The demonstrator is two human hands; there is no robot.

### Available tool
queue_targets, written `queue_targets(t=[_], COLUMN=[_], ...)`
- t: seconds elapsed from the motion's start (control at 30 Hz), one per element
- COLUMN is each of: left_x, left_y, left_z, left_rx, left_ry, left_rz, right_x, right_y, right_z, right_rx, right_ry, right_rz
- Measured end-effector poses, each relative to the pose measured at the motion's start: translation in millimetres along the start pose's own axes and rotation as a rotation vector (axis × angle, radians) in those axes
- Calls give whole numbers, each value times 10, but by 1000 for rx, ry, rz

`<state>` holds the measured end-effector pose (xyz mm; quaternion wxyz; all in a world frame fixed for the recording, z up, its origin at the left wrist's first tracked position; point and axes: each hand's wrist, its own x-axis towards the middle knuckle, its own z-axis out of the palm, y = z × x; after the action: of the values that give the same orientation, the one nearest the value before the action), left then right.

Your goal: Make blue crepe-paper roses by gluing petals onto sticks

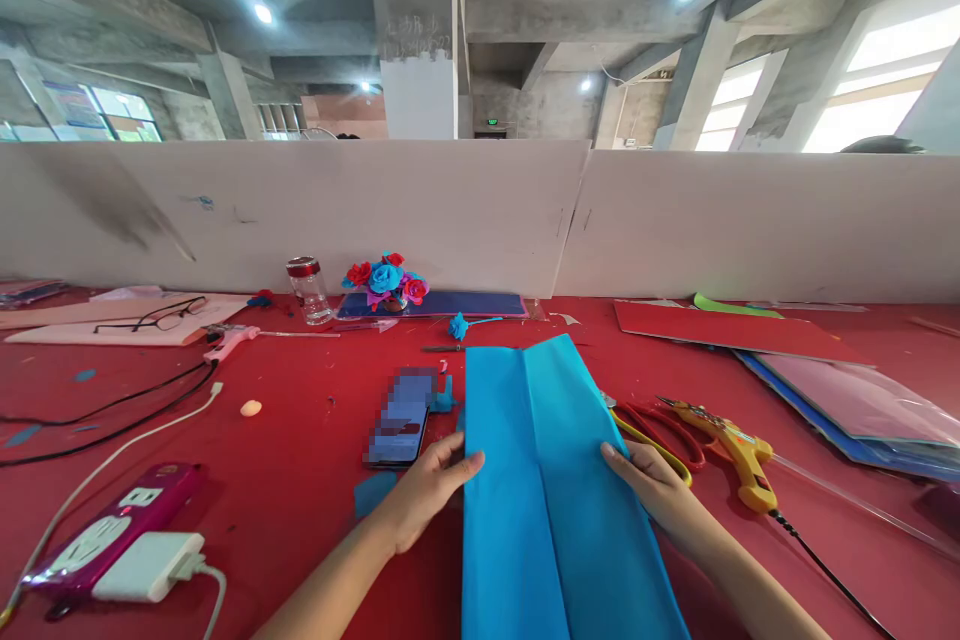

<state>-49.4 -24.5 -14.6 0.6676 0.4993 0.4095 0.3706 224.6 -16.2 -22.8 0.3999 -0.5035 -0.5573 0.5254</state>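
Note:
A large sheet of blue paper (510,500) with a crease down its middle is held up in front of me over the red table. My left hand (427,485) grips its left edge, thumb on the near face and the other fingers partly hidden behind. On the right edge, my right hand (656,485) holds it the same way. Left of the sheet lies a phone (401,425) with small blue paper pieces (375,493) around it. Red-and-yellow-handled scissors (667,435) lie just beyond my right hand, partly covered by the sheet.
A yellow glue gun (731,450) lies at right, near stacked coloured sheets (862,400). At left are a power strip (120,525) with a white charger (150,565), cables and a pink glue gun (229,345). Paper flowers (386,280) and a glass jar (309,292) stand by the white partition (300,210).

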Motion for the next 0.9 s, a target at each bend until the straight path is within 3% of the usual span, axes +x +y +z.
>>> queue_targets(t=[0.13,0.27,0.37,0.47,0.6,0.8,0.9], left_x=[23,16,10,14,20,13,43], left_y=[-43,-24,-37,-89,-148,-119,-90], left_z=[4,20,19,44,139,222,248], left_rx=[75,202,266,285,305,510,434], left_ry=[56,-14,-17,-26,-62,108,138], left_rz=[154,112,100,75,32,169,194], right_x=[11,52,55,24,-36,-73,-88], right_y=[-4,13,-3,-42,-73,-70,-92], right_z=[-13,-22,-8,7,7,-5,-13], right_rx=[-16,-48,-42,87,295,483,521], right_ry=[-37,1,-102,-197,-196,-209,-181], right_rz=[-37,-19,9,49,99,97,95])
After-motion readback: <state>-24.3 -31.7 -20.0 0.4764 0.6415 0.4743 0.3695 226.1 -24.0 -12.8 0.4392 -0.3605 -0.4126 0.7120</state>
